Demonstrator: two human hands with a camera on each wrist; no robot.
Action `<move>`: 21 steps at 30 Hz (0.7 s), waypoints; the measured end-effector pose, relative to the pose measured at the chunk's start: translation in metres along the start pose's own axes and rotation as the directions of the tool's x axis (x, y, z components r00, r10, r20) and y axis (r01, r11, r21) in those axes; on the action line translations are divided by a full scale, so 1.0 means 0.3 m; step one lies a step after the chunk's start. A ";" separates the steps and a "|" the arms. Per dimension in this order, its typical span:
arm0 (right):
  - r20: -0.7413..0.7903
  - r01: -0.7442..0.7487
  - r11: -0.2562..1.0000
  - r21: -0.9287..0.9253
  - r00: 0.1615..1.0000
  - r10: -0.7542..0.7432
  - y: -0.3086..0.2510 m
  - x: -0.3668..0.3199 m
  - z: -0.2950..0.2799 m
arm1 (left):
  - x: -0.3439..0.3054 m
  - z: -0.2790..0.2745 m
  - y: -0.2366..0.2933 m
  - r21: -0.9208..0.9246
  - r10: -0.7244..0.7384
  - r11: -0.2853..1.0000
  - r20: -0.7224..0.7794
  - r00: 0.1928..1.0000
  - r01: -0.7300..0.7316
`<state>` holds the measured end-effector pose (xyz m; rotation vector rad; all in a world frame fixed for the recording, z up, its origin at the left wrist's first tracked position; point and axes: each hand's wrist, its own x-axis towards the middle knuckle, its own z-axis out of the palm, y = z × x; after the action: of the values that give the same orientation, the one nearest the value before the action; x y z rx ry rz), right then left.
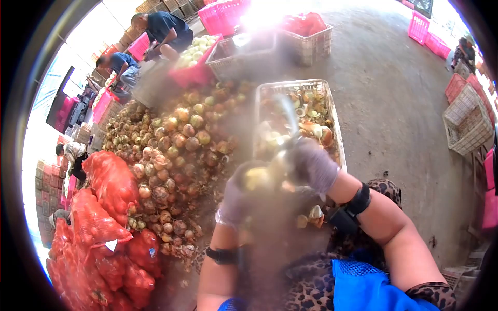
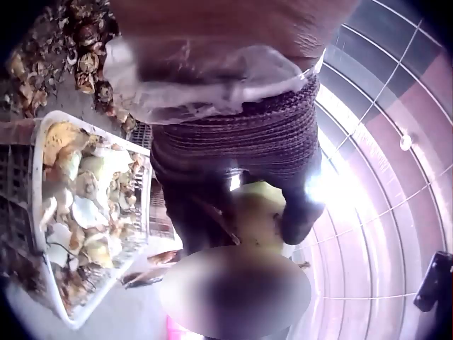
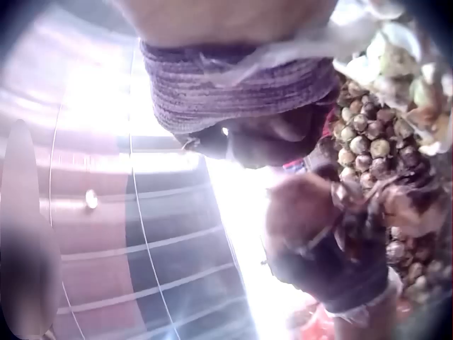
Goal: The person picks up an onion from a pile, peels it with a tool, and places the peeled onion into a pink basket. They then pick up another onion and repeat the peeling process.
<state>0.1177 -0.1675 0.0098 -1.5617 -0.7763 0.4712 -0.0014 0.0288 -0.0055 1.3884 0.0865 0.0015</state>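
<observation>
In the head view my left hand (image 1: pixel 236 194), in a dark knitted glove with thin plastic at the wrist, grips a pale, partly peeled onion (image 1: pixel 256 179). The left wrist view shows the onion (image 2: pixel 258 212) between its fingers and thumb. My right hand (image 1: pixel 311 165), gloved alike, is close beside the onion. Its fingers curl round what looks like a knife (image 1: pixel 290 116), whose thin bright blade is blurred and points away from me. Just beyond both hands is a white plastic crate (image 1: pixel 336 119) holding onion skins (image 1: pixel 314 127).
Unpeeled onions (image 1: pixel 176 135) lie heaped at left, beside full red mesh bags (image 1: pixel 111 181). Pink crates of peeled onions (image 1: pixel 194 57) stand at the back, where people (image 1: pixel 166 31) sit working. More crates (image 1: pixel 469 119) stand at right on the concrete floor (image 1: pixel 399 103).
</observation>
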 end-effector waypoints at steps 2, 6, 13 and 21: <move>-0.010 0.104 0.940 -0.325 0.993 -0.114 0.215 0.057 -0.099 | -0.019 0.016 0.030 -0.102 0.010 0.995 -0.067 0.998 -0.017; -0.267 -0.216 0.491 -0.844 0.963 -0.036 0.218 0.056 -0.095 | -0.040 0.028 0.073 -0.312 0.045 0.948 -0.075 0.996 -0.066; -0.162 -0.085 0.996 -0.021 0.984 0.080 -0.029 -0.049 0.149 | -0.013 0.059 0.070 -0.398 0.015 0.917 0.006 1.000 -0.012; -0.143 0.053 0.844 -0.534 0.978 -0.152 -0.044 -0.056 0.170 | 0.021 -0.004 -0.017 0.056 0.069 0.997 -0.171 0.983 -0.060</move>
<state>0.0680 -0.1436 0.0129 -2.0283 -0.8899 0.0212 0.0047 0.0295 -0.0111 1.4391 0.1871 0.1747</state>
